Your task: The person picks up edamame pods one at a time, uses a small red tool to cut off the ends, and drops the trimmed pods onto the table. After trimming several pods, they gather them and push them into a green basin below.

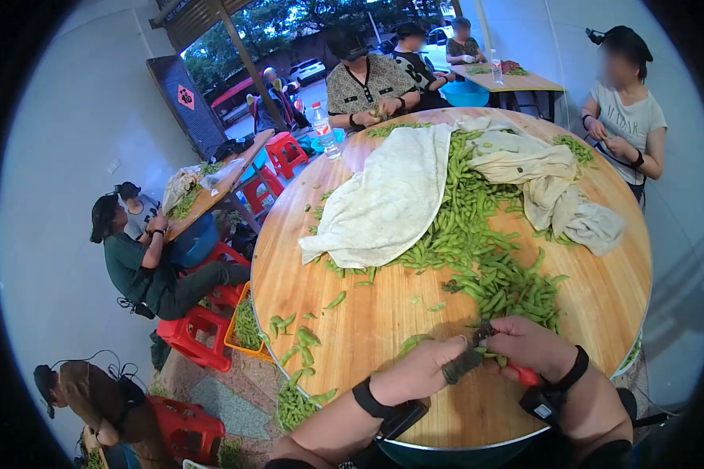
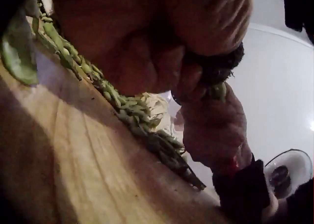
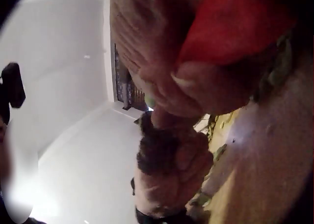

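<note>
Both hands meet low over the round wooden table [image 1: 305, 258]. The left hand [image 1: 418, 371], with a dark grey cover [image 1: 463, 365] on its thumb, and the right hand [image 1: 536, 344] pinch a green pod [image 1: 489, 356] between them. Something red [image 1: 526, 376] shows at the right hand. In the left wrist view, a bit of green pod [image 2: 218, 91] shows by the right hand [image 2: 216, 128]; the left fingers are partly in shadow. The right wrist view has the red material [image 3: 235, 27] close up and the dark-covered left hand [image 3: 169, 184] below. A pod pile [image 1: 501, 273] lies just beyond.
A white cloth [image 1: 391, 195] and a beige cloth [image 1: 540, 172] lie over the pods. Loose pods [image 1: 301, 348] are scattered at the left edge, near a bottle [image 1: 325, 133] farther back. Several people sit or stand around, with red stools [image 1: 195, 336] at the left.
</note>
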`<state>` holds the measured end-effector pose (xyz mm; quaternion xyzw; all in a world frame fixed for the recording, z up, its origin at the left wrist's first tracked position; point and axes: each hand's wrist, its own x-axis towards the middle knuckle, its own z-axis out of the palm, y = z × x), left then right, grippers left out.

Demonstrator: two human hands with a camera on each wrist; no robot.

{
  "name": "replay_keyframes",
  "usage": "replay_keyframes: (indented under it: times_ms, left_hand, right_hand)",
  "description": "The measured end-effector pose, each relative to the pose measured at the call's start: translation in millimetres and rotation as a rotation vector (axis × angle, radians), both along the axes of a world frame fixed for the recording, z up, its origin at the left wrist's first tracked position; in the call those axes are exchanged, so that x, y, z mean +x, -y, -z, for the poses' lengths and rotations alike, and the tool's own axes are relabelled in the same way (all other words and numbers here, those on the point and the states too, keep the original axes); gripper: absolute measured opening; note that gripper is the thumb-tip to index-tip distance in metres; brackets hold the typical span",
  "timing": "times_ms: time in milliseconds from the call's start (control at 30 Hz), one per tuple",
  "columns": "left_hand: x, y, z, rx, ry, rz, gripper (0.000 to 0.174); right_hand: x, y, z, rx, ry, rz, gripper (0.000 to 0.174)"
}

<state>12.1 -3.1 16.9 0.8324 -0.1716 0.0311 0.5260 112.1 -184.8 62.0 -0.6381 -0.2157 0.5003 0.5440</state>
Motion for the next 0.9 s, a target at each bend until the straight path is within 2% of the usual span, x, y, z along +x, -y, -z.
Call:
replay_keyframes:
  times_ms: [33, 100, 167, 200, 233, 267, 300, 333, 367, 467, 500, 567, 600, 667, 733, 867, 900]
  left_hand:
    - [0, 0, 2, 0.187, 0.125, -0.025, 0.016]
    - [-1, 1, 2, 0.187, 0.053, -0.073, 0.018]
    - [1, 3, 8, 0.183, -0.020, -0.124, 0.021]
    - [4, 3, 16, -0.031, -0.085, -0.174, 0.018]
    - [6, 4, 17, -0.245, -0.149, -0.222, 0.016]
    - [5, 3, 16, -0.247, -0.149, -0.224, 0.016]
    - [5, 2, 11, -0.393, -0.325, -0.180, 0.015]
    - [5, 0, 6, -0.538, -0.500, -0.133, 0.015]
    - [4, -1, 5, -0.540, -0.501, -0.136, 0.015]
    - [4, -2, 8, -0.479, -0.493, -0.129, 0.013]
    - [5, -3, 15, -0.439, -0.402, -0.087, 0.013]
    - [5, -1, 12, -0.400, -0.311, -0.047, 0.013]
    - [4, 0, 6, -0.350, -0.223, -0.039, 0.014]
    - [3, 1, 2, -0.300, -0.138, -0.029, 0.014]
    - [3, 1, 3, -0.151, -0.113, -0.078, 0.017]
    - [4, 2, 4, -0.114, -0.069, -0.089, 0.018]
    - [5, 3, 5, -0.146, -0.054, -0.085, 0.013]
  right_hand:
    - [2, 1, -1, -0.016, -0.084, -0.015, 0.013]
    - [4, 1, 1, -0.036, -0.170, -0.032, 0.014]
    - [3, -3, 12, 0.069, -0.183, 0.069, 0.010]
    - [0, -4, 13, 0.066, -0.184, 0.066, 0.010]
    - [-2, -5, 14, 0.084, 0.052, 0.113, 0.009]
    - [-5, -5, 15, 0.102, 0.289, 0.159, 0.008]
    - [-7, -6, 23, 0.101, 0.289, 0.156, 0.008]
    - [-8, -8, 35, 0.155, 0.802, 0.163, 0.009]
    - [-9, -9, 41, 0.209, 1.313, 0.165, 0.012]
    - [-14, -6, 35, 0.279, 1.265, 0.126, 0.014]
    - [-13, -5, 33, 0.274, 1.263, 0.127, 0.014]
    - [-9, -3, 30, 0.261, 0.831, 0.038, 0.013]
    - [-9, -3, 28, 0.259, 0.828, 0.037, 0.013]
    - [-10, -2, 21, 0.155, 0.331, 0.036, 0.012]
    - [-10, -2, 13, 0.131, 0.247, 0.026, 0.013]
    - [-8, -4, 10, 0.036, 0.098, -0.004, 0.015]
    - [-9, -5, 10, 0.028, 0.093, 0.001, 0.015]
